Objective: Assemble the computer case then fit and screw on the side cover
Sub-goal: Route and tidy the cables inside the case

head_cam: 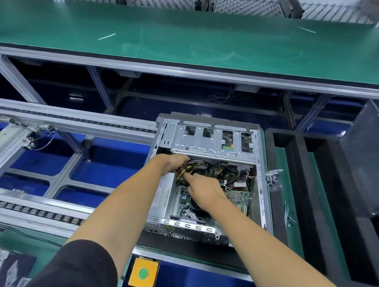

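Computer case (208, 177) lying open, left hand (174, 163) clutching a cable bundle (185, 171), right hand (205, 186) loose, forefinger touching those cables.

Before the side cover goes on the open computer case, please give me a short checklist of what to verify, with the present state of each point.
1. Yellow and black cable bundle tucked inside the open silver metal computer case: not ok, left hand grips it.
2. Hands out of case: not ok, right hand points inside.
3. Dark grey side cover panel within reach: ok, leaning at right.
4. Clear bag of small screws ready: ok, beside case.
5. Connectors seated on green circuit board: cannot tell.
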